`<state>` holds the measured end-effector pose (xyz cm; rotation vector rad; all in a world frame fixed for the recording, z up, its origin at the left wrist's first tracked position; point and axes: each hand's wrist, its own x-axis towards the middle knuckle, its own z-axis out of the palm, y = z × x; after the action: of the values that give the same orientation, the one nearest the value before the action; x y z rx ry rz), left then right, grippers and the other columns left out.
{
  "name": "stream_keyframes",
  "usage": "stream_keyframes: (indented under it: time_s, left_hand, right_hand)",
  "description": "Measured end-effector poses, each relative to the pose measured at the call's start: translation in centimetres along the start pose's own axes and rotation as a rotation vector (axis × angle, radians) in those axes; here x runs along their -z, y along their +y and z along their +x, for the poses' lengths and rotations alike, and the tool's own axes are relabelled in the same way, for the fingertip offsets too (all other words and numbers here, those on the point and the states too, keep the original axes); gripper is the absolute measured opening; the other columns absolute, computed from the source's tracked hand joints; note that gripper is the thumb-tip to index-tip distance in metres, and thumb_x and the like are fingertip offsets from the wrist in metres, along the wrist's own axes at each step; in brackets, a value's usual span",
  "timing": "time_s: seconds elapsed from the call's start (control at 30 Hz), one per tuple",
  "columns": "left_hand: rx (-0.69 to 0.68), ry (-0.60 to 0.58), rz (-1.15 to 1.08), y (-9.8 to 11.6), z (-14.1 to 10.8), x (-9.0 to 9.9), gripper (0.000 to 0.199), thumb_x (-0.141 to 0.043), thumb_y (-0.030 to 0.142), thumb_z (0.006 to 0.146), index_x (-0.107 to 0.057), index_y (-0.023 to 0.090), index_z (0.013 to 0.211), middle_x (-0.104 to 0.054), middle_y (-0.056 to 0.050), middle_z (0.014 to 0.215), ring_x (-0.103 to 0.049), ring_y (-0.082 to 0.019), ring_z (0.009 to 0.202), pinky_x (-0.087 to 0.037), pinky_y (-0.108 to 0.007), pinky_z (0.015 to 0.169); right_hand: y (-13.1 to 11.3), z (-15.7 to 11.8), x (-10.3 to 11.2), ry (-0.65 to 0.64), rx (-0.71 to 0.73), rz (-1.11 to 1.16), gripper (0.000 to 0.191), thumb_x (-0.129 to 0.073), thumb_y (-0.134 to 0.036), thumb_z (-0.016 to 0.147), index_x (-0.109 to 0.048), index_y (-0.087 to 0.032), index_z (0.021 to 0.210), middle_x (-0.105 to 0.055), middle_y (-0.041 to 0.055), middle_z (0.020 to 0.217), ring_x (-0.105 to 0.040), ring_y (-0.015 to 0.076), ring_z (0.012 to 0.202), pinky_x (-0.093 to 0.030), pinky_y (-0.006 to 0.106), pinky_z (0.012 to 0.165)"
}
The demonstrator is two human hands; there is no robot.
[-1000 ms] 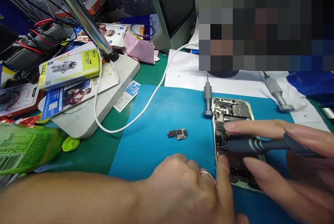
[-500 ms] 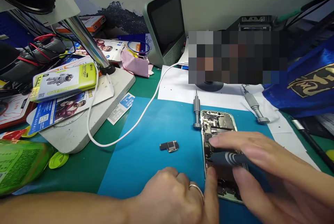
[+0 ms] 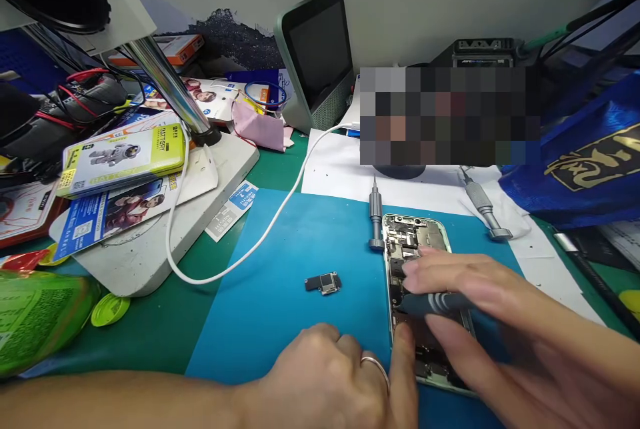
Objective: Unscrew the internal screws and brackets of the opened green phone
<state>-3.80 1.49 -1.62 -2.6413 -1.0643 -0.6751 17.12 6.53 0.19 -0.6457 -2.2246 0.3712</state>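
Observation:
An opened smartphone [image 3: 431, 237] lies on the blue mat with its inner parts bare and its lower middle partly covered by my hands. My left hand [image 3: 335, 375], with a ring on one finger, has its fingers curled and one finger pressed on the phone's left edge. Between thumb and fingers my right hand [image 3: 525, 329] holds a dark grey pry tool [image 3: 435, 304] with pale rings. The tool's tip points left, at the phone's left inner side; whether it touches is unclear. A small circuit board [image 3: 324, 283] rests left of the phone.
One screwdriver [image 3: 375, 215] lies beside the phone's top left corner, another screwdriver [image 3: 484, 205] beyond its right. A white cable [image 3: 235, 261] loops across the mat. At left are a stand base [image 3: 165, 242], a yellow battery box [image 3: 125, 155] and a green packet [image 3: 45, 319].
My right hand has shifted the pry tool's tip slightly left and down along the phone, its thumb moving left. My left hand stays put. The view has tilted slightly.

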Motion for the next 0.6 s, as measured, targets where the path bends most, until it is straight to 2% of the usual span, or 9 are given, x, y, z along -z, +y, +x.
stream_keyframes:
  time_s: [0.1, 0.2, 0.3, 0.37, 0.43, 0.5, 0.57, 0.6]
  left_hand:
    - [-0.001, -0.009, 0.010, 0.04, -0.25, -0.14, 0.053, -0.076, 0.058, 0.075, -0.076, 0.011, 0.098, -0.055, 0.006, 0.051, -0.047, -0.011, 0.039, -0.032, -0.032, 0.034]
    - [-0.016, -0.025, 0.025, 0.02, -0.58, -0.38, 0.065, -0.086, 0.064, 0.063, -0.076, 0.011, 0.098, -0.054, 0.008, 0.051, -0.047, -0.010, 0.041, -0.030, -0.031, 0.035]
    - [-0.014, -0.018, 0.027, -0.01, -0.63, -0.56, 0.073, -0.088, 0.067, 0.059, -0.076, 0.010, 0.102, -0.055, 0.008, 0.052, -0.046, -0.009, 0.041, -0.030, -0.031, 0.036]
    - [-0.008, -0.001, 0.023, -0.02, -0.51, -0.58, 0.065, -0.088, 0.066, 0.060, -0.075, 0.012, 0.093, -0.054, 0.008, 0.051, -0.045, -0.009, 0.040, -0.029, -0.032, 0.035]
    - [-0.003, -0.005, 0.022, -0.03, -0.37, -0.51, 0.056, -0.084, 0.065, 0.066, -0.074, 0.013, 0.087, -0.054, 0.007, 0.051, -0.045, -0.010, 0.039, -0.029, -0.033, 0.035]
    - [-0.012, -0.019, 0.030, -0.04, -0.26, -0.38, 0.054, -0.080, 0.061, 0.073, -0.075, 0.012, 0.094, -0.055, 0.006, 0.051, -0.046, -0.010, 0.039, -0.029, -0.033, 0.036]
    - [-0.025, -0.016, 0.034, -0.05, -0.18, -0.27, 0.053, -0.076, 0.056, 0.078, -0.075, 0.010, 0.104, -0.055, 0.006, 0.051, -0.047, -0.011, 0.039, -0.029, -0.032, 0.036]
    - [-0.026, -0.005, 0.031, -0.06, -0.14, -0.23, 0.051, -0.074, 0.055, 0.079, -0.075, 0.010, 0.102, -0.055, 0.006, 0.051, -0.047, -0.011, 0.039, -0.029, -0.032, 0.035]
  right_hand:
    - [-0.09, -0.24, 0.03, 0.000, -0.022, -0.004, 0.059, -0.063, 0.001, 0.088, -0.050, -0.018, 0.142, -0.064, 0.0093, 0.128, -0.067, 0.0187, 0.122, -0.062, 0.027, 0.102]
    - [0.01, -0.21, -0.05, 0.006, 0.025, -0.031, 0.052, -0.069, -0.002, 0.087, -0.055, -0.017, 0.135, -0.066, 0.0062, 0.116, -0.067, 0.0153, 0.114, -0.057, 0.023, 0.108]
    - [0.10, -0.06, -0.33, 0.007, -0.011, -0.010, 0.058, -0.060, 0.002, 0.088, -0.049, -0.016, 0.142, -0.067, 0.0075, 0.123, -0.067, 0.0167, 0.120, -0.057, 0.028, 0.112]
    - [0.10, -0.02, -0.46, 0.021, -0.026, -0.006, 0.061, -0.062, 0.003, 0.087, -0.048, -0.017, 0.143, -0.065, 0.0088, 0.127, -0.065, 0.0189, 0.124, -0.059, 0.030, 0.108]
    - [0.09, -0.04, -0.46, 0.026, -0.002, -0.021, 0.058, -0.069, 0.002, 0.084, -0.052, -0.016, 0.137, -0.065, 0.0078, 0.121, -0.065, 0.0177, 0.121, -0.059, 0.027, 0.106]
    - [0.09, -0.08, -0.37, 0.022, 0.024, -0.016, 0.053, -0.067, 0.002, 0.086, -0.053, -0.014, 0.134, -0.066, 0.0064, 0.114, -0.066, 0.0153, 0.116, -0.057, 0.024, 0.108]
    - [0.10, -0.04, -0.31, 0.002, 0.014, 0.004, 0.057, -0.060, 0.005, 0.087, -0.049, -0.014, 0.140, -0.065, 0.0077, 0.120, -0.065, 0.0155, 0.118, -0.056, 0.027, 0.111]
    - [0.11, 0.02, -0.30, -0.001, 0.013, 0.009, 0.059, -0.058, 0.005, 0.087, -0.047, -0.014, 0.142, -0.064, 0.0085, 0.123, -0.065, 0.0165, 0.120, -0.056, 0.029, 0.111]
